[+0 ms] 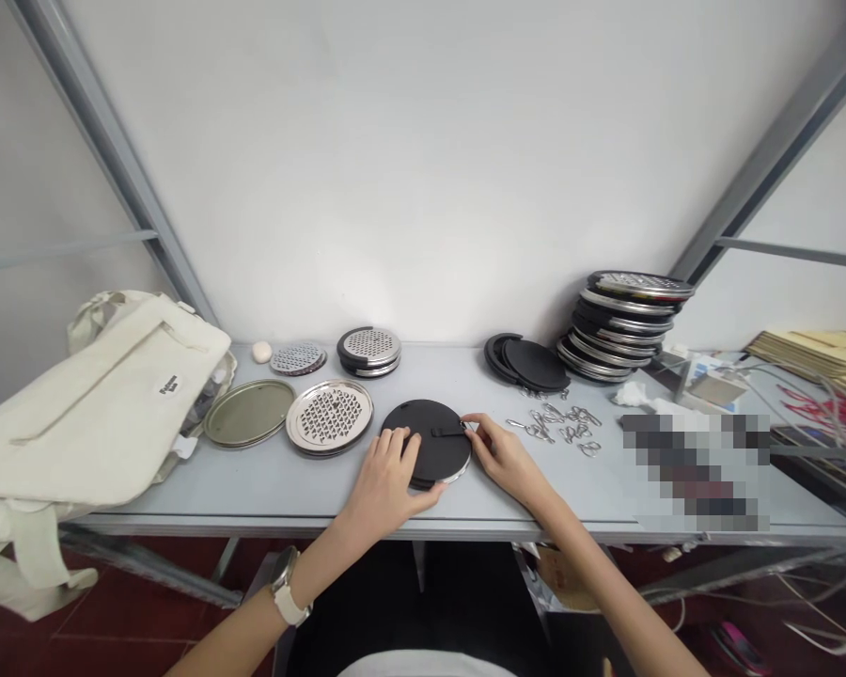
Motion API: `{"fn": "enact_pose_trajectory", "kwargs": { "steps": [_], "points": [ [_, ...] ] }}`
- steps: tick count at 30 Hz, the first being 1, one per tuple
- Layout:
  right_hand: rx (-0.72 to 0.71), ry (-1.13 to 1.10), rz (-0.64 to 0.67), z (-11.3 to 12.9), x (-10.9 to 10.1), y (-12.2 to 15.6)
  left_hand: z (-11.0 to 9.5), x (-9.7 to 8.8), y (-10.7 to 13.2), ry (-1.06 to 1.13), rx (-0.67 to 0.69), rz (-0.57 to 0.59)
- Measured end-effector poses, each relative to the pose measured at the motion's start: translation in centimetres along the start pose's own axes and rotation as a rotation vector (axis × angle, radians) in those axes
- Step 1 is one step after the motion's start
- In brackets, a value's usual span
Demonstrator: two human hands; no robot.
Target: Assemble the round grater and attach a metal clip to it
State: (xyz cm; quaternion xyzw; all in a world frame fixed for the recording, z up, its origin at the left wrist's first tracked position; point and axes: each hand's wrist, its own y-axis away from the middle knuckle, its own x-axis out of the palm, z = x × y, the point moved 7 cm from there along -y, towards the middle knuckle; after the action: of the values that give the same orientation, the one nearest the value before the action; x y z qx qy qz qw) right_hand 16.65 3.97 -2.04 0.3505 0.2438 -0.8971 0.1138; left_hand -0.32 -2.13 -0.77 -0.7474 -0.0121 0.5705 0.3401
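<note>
A round black disc (431, 459) with a silver rim at its lower right lies near the front of the table. A narrow slot runs from its middle toward the right edge. My left hand (389, 470) steadies it, fingers curled on top and thumb at the front rim. At the slot's right end, my right hand (499, 455) pinches a small metal clip (463, 424), mostly hidden by the fingertips. Several loose metal clips (554, 423) are scattered to the right. Just left of the disc sits a round silver grater plate (330, 416).
An olive round plate (249, 412) lies beside a cream bag (105, 404). Along the back are grater discs (370, 346), black discs (536, 365) and a tall stack of rimmed graters (624, 324). At right stand yellowish sheets (818, 353), red strands and cables.
</note>
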Motion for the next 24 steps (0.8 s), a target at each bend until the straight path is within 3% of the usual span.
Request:
{"fn": "enact_pose_trajectory", "kwargs": {
  "steps": [24],
  "points": [
    [0.002, 0.024, 0.020, 0.11, 0.03, -0.04, -0.03, -0.07, 0.00, 0.021, -0.013, 0.000]
  ]
}}
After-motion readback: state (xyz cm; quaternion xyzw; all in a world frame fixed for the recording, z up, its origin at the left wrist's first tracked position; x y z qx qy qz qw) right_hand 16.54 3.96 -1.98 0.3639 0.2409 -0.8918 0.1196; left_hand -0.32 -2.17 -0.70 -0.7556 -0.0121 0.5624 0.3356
